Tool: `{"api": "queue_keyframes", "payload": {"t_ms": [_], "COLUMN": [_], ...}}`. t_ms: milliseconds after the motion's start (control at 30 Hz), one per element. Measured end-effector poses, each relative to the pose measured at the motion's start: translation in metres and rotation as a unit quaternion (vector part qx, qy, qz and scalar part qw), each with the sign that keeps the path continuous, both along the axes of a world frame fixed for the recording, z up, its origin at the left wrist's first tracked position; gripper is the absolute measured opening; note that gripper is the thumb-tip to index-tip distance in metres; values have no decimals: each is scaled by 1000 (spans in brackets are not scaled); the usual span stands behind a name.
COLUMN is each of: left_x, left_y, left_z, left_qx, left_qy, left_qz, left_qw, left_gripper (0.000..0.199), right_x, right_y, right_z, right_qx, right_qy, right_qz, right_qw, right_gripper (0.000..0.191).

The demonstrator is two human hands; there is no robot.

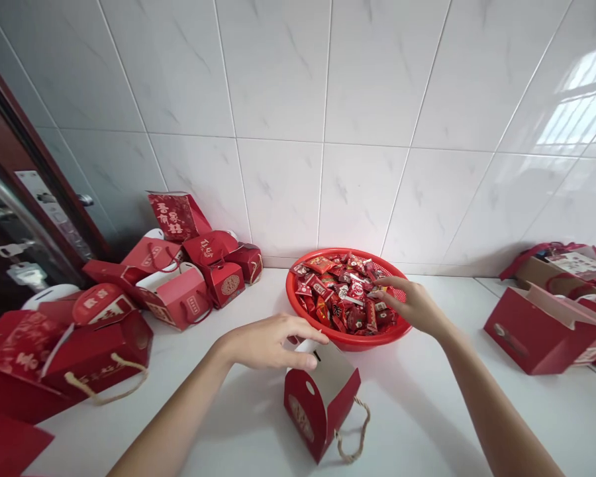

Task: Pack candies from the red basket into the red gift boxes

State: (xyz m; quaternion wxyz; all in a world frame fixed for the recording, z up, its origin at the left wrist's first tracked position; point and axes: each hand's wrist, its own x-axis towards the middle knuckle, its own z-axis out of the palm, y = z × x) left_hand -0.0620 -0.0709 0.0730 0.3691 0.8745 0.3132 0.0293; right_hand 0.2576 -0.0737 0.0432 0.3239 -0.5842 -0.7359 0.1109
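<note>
A red gift box (318,404) with a rope handle stands on the white surface in front of me, its top open and pale inside. My left hand (278,341) grips its raised back flap between thumb and fingers. Behind the box sits a red plastic basket (294,291) heaped with wrapped candies (345,291), mostly red. Over the right rim of that basket, my right hand (414,305) reaches in with fingers apart, close to the candies. Nothing shows in its grasp.
Several red gift boxes (179,298) crowd the left side against the tiled wall (283,192). At the right stand another open red box (539,331) and a cardboard carton (541,273). A dark door frame with keys (27,273) borders the far left.
</note>
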Motion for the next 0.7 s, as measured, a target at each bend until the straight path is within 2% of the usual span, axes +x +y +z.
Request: {"api": "queue_keyframes", "payload": {"t_ms": [67, 167, 400, 567, 700], "left_x": [0, -2, -9, -2, 10], "left_y": [-1, 0, 10, 23, 52], "left_z": [1, 1, -3, -7, -12], "left_qx": [3, -7, 0, 54, 142], "left_qy": [-4, -25, -77, -145, -183], "left_qz": [2, 11, 86, 145, 225], "left_qw": [1000, 1000, 993, 977, 946], "left_gripper": [47, 48, 53, 44, 39], "right_x": [5, 8, 10, 9, 5], "right_y": [17, 38, 64, 64, 60], "right_z": [-4, -11, -32, -33, -30], "right_qx": [-27, -36, -73, -102, -106], "right_qy": [-13, -17, -43, -67, -73], "right_qz": [-37, -52, -79, -44, -32], "right_qw": [999, 998, 993, 991, 991], "right_gripper": [32, 37, 71, 67, 59]}}
